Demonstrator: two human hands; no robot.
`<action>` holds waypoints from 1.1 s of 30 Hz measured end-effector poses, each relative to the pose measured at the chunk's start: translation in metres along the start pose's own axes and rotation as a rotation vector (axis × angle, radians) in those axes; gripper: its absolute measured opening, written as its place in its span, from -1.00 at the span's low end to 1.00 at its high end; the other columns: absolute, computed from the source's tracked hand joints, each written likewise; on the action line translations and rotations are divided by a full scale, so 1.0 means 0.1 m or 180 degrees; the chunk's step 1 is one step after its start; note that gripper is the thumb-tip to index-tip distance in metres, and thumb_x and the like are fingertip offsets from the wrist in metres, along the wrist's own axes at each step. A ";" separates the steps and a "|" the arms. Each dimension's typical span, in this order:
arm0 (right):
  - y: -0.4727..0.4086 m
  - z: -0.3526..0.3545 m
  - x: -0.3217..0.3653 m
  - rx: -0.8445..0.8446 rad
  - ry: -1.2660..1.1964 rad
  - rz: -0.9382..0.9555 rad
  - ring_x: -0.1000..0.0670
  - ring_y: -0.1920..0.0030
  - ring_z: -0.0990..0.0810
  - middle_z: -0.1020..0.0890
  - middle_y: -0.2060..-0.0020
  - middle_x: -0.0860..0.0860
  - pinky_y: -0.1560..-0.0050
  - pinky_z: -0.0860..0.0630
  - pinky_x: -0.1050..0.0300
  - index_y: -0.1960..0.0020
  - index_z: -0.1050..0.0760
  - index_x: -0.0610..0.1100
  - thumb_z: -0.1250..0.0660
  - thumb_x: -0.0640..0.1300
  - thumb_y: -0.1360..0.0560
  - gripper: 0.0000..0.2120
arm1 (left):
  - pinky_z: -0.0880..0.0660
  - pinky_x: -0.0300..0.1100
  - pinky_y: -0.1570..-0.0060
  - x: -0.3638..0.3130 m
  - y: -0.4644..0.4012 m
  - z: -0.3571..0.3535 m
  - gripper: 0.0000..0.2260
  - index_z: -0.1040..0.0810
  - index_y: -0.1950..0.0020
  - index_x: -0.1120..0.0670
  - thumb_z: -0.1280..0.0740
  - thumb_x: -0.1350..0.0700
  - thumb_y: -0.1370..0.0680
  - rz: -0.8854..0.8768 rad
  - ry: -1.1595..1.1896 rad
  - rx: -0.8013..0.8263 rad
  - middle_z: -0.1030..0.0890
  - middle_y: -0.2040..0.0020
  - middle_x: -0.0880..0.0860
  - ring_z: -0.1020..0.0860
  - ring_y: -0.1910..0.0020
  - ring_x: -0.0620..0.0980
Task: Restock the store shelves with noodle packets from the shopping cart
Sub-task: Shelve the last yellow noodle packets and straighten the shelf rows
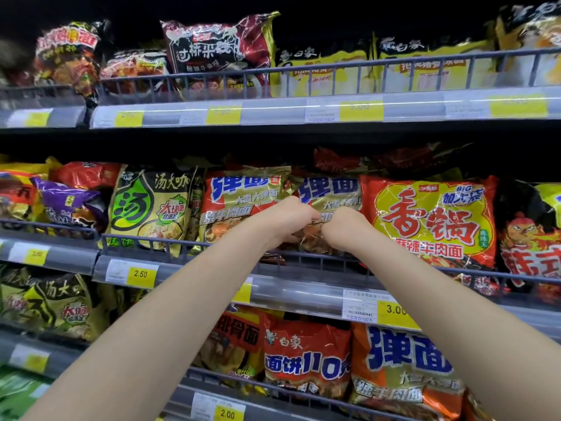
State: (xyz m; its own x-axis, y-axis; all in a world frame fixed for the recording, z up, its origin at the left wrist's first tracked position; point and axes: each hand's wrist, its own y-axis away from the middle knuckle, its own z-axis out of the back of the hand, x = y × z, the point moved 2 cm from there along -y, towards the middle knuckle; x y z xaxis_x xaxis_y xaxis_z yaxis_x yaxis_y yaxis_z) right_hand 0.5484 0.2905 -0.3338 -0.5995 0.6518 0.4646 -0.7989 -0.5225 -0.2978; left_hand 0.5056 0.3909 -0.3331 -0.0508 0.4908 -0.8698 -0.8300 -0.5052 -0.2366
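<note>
Both my arms reach up to the middle shelf (303, 293). My left hand (285, 221) and my right hand (344, 227) are side by side with curled fingers on a gold and red noodle packet (331, 196) with blue lettering. That packet stands upright behind the wire rail (170, 243), beside a matching packet (239, 202) on its left. The hands cover the packet's lower middle part. The shopping cart is out of view.
A big red packet (431, 220) stands right of my hands and a green-yellow packet (151, 208) to the left. The upper shelf (273, 112) holds dark and yellow packets. The lower shelf (306, 360) holds orange and red packets. Yellow price tags line the shelf edges.
</note>
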 end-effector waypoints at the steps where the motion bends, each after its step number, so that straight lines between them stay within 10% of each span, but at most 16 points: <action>1: 0.01 0.00 0.02 -0.0022 -0.0105 0.0020 0.00 0.39 -0.31 -0.31 0.40 -0.04 0.49 -0.18 0.21 0.36 -0.23 -0.18 -0.14 -0.24 -0.55 -0.70 | -0.55 -0.05 -0.05 -0.02 0.05 0.10 -0.82 -0.47 -0.13 0.17 -0.27 0.17 -0.55 -0.0147 -0.0083 -0.0067 -0.57 -0.02 0.10 -0.58 -0.01 0.05; 5: 0.06 -0.03 0.15 -0.0014 -0.0542 0.0252 0.00 0.39 -0.33 -0.39 0.38 -0.06 0.45 -0.24 0.21 0.08 -0.43 -0.23 -0.18 -0.25 -0.52 -0.93 | -0.59 0.01 0.05 0.07 0.23 0.70 -0.82 -0.59 0.03 0.21 -0.21 0.22 -0.51 -0.0526 -0.0635 -0.1291 -0.61 0.14 0.14 -0.59 0.18 0.05; 7: 0.06 -0.11 0.22 0.0115 -0.0682 0.0429 -0.03 0.30 -0.42 -0.48 0.28 -0.10 0.34 -0.35 0.16 -0.23 -0.43 -0.31 -0.24 -0.20 -0.53 -0.69 | -0.49 -0.12 0.17 0.18 0.28 0.95 -0.89 -0.50 0.14 0.17 -0.19 0.24 -0.50 -0.0343 -0.1151 -0.1633 -0.55 0.17 0.14 -0.51 0.24 0.08; 14: -0.03 -0.38 0.45 0.0362 -0.1034 0.0785 -0.05 0.00 -0.55 -0.52 -0.06 -0.04 0.04 -0.54 0.08 -0.31 -0.27 -0.13 -0.45 -0.11 -0.42 -0.45 | -0.20 -0.22 0.45 0.50 0.29 1.16 -0.73 -0.24 0.33 0.11 -0.13 0.25 -0.57 0.0395 -0.1480 -0.1205 -0.32 0.38 0.04 -0.26 0.42 -0.04; 33: -0.21 -0.43 0.47 0.0133 -0.0378 0.0830 -0.01 0.25 -0.50 -0.50 -0.02 -0.17 0.46 -0.37 0.24 -0.51 0.20 -0.22 -0.38 -0.33 -0.41 -0.08 | -0.45 -0.12 0.15 0.66 0.16 1.09 -0.59 -0.24 -0.06 0.11 -0.46 0.20 -0.43 0.0140 -0.1309 -0.1031 -0.42 0.11 0.02 -0.46 0.06 0.04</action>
State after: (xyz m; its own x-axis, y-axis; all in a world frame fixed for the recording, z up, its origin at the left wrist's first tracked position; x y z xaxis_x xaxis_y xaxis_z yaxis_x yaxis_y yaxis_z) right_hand 0.5349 0.3553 -0.3418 -0.7725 0.4248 0.4720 -0.6144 -0.6878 -0.3865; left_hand 0.4284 0.4931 -0.3473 -0.3497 0.6693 -0.6555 -0.6112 -0.6933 -0.3818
